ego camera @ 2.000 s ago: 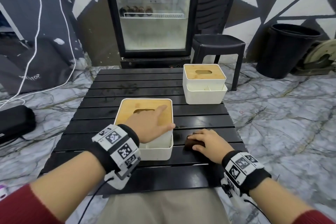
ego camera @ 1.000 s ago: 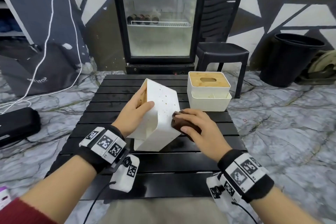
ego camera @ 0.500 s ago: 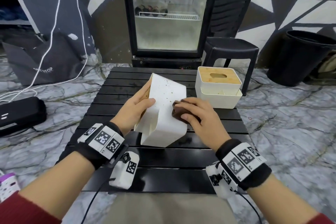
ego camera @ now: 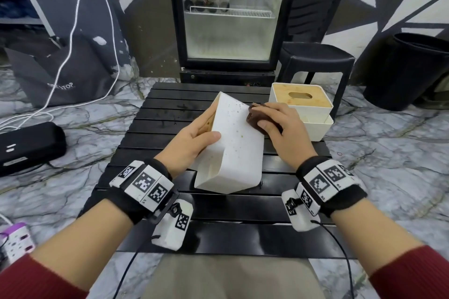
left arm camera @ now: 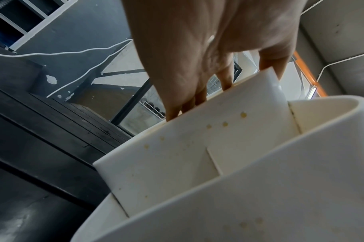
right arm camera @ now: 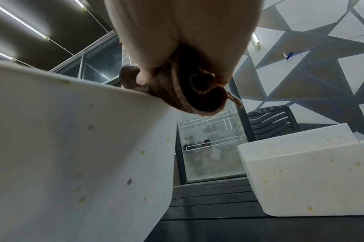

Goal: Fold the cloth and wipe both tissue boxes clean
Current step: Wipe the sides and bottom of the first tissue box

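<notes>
White, speckled near tissue box (ego camera: 234, 145) tipped up on bench (ego camera: 170, 114), long axis running away; left hand (ego camera: 192, 143) gripping it, right hand (ego camera: 279, 128) pinching brown cloth (ego camera: 255, 118) against far corner.

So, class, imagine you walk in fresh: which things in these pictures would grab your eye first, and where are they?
At the table's centre the left hand tips a speckled white tissue box on edge, while the right hand presses a folded brown cloth against its upper right edge. A second tissue box sits upright behind, at the far right.

Only partly legible white lettering, "…TOP", on the dark bag (ego camera: 60, 75) at left.
</notes>
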`<state>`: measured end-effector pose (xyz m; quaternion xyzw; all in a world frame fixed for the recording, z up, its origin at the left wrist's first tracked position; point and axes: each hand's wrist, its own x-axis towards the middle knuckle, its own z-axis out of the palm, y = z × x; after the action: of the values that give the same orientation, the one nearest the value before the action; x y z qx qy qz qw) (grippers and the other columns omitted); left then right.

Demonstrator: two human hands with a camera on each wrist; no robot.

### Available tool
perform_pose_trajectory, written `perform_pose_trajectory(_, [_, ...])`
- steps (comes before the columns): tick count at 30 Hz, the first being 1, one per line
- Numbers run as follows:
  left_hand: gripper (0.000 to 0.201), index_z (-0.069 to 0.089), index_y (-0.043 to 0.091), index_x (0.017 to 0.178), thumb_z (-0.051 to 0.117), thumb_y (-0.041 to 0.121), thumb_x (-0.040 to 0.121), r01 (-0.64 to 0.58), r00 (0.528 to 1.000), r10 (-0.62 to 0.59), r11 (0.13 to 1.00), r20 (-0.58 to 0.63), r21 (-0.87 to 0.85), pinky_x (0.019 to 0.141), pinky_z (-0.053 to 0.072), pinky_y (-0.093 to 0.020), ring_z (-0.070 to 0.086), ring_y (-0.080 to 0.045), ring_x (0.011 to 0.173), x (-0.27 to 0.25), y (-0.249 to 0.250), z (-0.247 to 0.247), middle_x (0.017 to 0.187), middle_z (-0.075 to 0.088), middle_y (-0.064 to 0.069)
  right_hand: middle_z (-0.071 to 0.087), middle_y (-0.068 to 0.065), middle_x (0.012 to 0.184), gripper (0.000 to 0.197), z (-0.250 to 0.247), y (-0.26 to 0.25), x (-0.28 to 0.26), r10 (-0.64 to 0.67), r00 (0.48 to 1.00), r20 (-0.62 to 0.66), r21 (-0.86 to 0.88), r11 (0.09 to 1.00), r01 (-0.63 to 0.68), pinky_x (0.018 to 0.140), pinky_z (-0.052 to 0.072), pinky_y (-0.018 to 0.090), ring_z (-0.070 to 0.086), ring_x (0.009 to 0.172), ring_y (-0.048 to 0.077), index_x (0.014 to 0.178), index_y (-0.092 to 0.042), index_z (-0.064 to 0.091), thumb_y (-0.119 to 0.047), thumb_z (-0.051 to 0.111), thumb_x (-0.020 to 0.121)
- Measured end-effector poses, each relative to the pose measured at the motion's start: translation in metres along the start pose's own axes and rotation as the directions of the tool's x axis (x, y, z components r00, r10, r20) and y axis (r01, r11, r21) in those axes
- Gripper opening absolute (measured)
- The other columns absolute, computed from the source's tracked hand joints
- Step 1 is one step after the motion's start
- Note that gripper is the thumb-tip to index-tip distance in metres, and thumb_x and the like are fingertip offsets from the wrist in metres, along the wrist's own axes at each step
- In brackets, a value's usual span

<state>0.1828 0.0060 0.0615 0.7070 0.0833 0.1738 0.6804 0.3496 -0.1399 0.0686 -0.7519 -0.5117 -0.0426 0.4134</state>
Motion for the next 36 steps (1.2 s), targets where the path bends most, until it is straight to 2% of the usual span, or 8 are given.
perform_pose_trajectory(6, [0.063,0.030,0.046,0.138,0.052,0.017,0.087,-0.003,1.000,0.003,0.999,0.018,0.044,0.085,0.047,-0.014,0.059,-0.004,0.114,-0.004,0.002,-0.001,0.124,0.062,0.016,0.055,0.001,0.121,0.031,-0.003,0.001,0.006,0.022,1.000,0.022,0.007,1.000,-0.022,0.093,0.025,0.018,0.043,0.111,0.018,0.122,-0.018,0.056,-0.012,0.050,0.092])
perform_pose_trajectory(10, [0.068,0.021,0.045,0.144,0.053,0.020,0.090,-0.022,0.997,0.015,0.996,0.075,0.089,0.090,0.045,-0.017,0.054,-0.007,0.120,-0.010,0.002,0.000,0.130,0.058,0.015,0.058,0.001,0.119,0.031,-0.010,-0.001,0.010,0.057,0.998,0.021,0.016,0.998,-0.058,0.094,0.030,0.023,0.046,0.107,0.014,0.123,-0.017,0.055,-0.015,0.049,0.093])
perform_pose_trajectory(15, [0.065,0.025,0.059,0.136,0.058,0.038,0.084,-0.100,0.990,0.087,0.989,0.114,0.109,0.108,0.036,-0.025,0.033,-0.013,0.139,-0.014,0.004,0.007,0.155,0.028,0.000,0.059,0.005,0.116,0.030,-0.018,-0.004,0.010,0.078,0.997,-0.015,-0.037,0.996,-0.079,0.093,0.032,0.025,0.047,0.108,0.019,0.122,-0.014,0.055,-0.016,0.048,0.093])
perform_pose_trajectory(17, [0.065,0.025,0.058,0.135,0.058,0.037,0.084,-0.093,0.992,0.082,0.989,0.098,0.114,0.104,0.039,-0.024,0.039,-0.010,0.134,-0.015,0.004,0.008,0.151,0.035,0.005,0.058,0.003,0.117,0.029,-0.018,-0.010,0.003,0.049,0.998,-0.039,-0.006,0.999,-0.050,0.095,0.032,0.026,0.047,0.108,0.019,0.121,-0.014,0.056,-0.015,0.049,0.092])
perform_pose_trajectory(21, [0.069,0.009,0.036,0.148,0.049,0.016,0.095,-0.036,0.997,0.029,0.994,0.074,0.101,0.087,0.045,-0.014,0.054,0.001,0.118,-0.008,0.005,0.002,0.128,0.056,0.026,0.057,0.002,0.119,0.029,-0.013,-0.026,-0.022,-0.077,0.997,0.012,0.043,0.996,0.076,0.096,0.030,0.023,0.047,0.110,0.018,0.119,-0.017,0.058,-0.013,0.052,0.090])
perform_pose_trajectory(24, [0.067,0.006,0.029,0.151,0.042,0.011,0.097,0.005,0.999,-0.009,0.994,0.038,0.110,0.080,0.047,-0.010,0.058,0.007,0.108,0.000,0.008,-0.002,0.118,0.059,0.033,0.057,0.003,0.120,0.031,-0.005,-0.035,-0.040,-0.141,0.988,0.060,0.039,0.989,0.139,0.096,0.028,0.022,0.047,0.109,0.022,0.119,-0.019,0.059,-0.016,0.052,0.089])
perform_pose_trajectory(29, [0.064,0.011,0.032,0.150,0.042,0.016,0.096,0.020,1.000,-0.021,0.996,0.010,0.092,0.082,0.047,-0.012,0.057,0.006,0.111,0.007,0.009,0.000,0.122,0.055,0.030,0.055,0.001,0.125,0.034,0.011,-0.043,-0.060,-0.160,0.985,0.062,-0.051,0.985,0.163,0.096,0.039,0.042,0.048,0.113,0.025,0.121,-0.022,0.058,-0.025,0.050,0.088])
perform_pose_trajectory(36, [0.064,0.009,0.031,0.150,0.040,0.012,0.098,0.037,0.998,-0.040,0.996,0.039,0.085,0.079,0.049,-0.012,0.059,0.003,0.110,0.007,0.009,0.001,0.122,0.057,0.027,0.051,-0.005,0.126,0.036,0.017,-0.034,-0.060,-0.130,0.990,0.054,0.052,0.991,0.127,0.098,0.037,0.046,0.042,0.117,0.020,0.125,-0.029,0.054,-0.029,0.049,0.089])
